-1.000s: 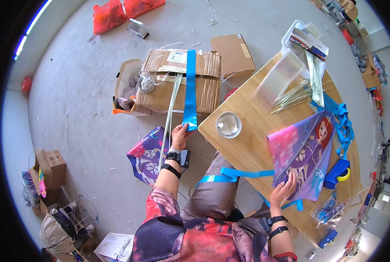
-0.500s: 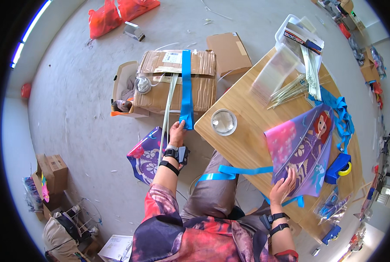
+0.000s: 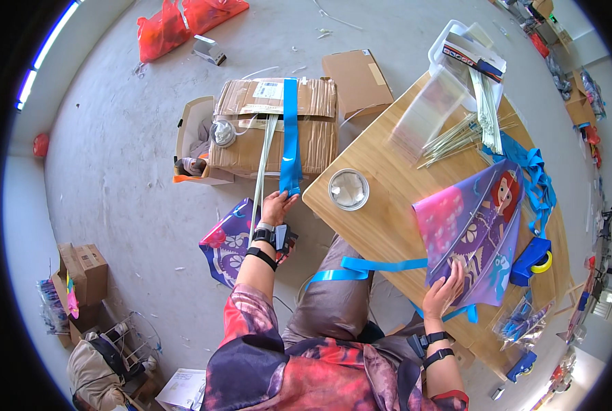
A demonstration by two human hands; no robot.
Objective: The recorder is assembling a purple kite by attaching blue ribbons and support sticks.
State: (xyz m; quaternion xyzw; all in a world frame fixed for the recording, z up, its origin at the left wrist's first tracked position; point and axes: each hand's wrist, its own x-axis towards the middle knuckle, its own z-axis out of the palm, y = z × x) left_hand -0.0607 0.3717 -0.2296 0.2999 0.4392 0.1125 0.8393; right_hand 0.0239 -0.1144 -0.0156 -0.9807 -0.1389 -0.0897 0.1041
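Note:
My left hand point(image 3: 276, 207) pinches the lower end of a wide blue ribbon point(image 3: 291, 137), which lies over a taped cardboard box point(image 3: 244, 154). My right hand point(image 3: 444, 293) rests with outstretched fingers on the lower left part of a purple kite sheet point(image 3: 472, 233) printed with a red-haired figure. That sheet lies on the wooden table point(image 3: 381, 198). Another blue ribbon strip point(image 3: 388, 264) runs from beneath the sheet across my lap. Thin pale rods point(image 3: 265, 164) lean from the box down past my left wrist.
On the table stand a round tub point(image 3: 348, 190), a blue tape dispenser point(image 3: 531, 262), a bundle of pale rods point(image 3: 485, 113) and a white plastic bin point(image 3: 446, 44). A second purple printed sheet point(image 3: 227, 246) is on the floor. Behind the box lies a flat carton point(image 3: 357, 82).
My left hand has shifted slightly, and the hanging end of the ribbon has turned a little with it. My right hand stays on the sheet.

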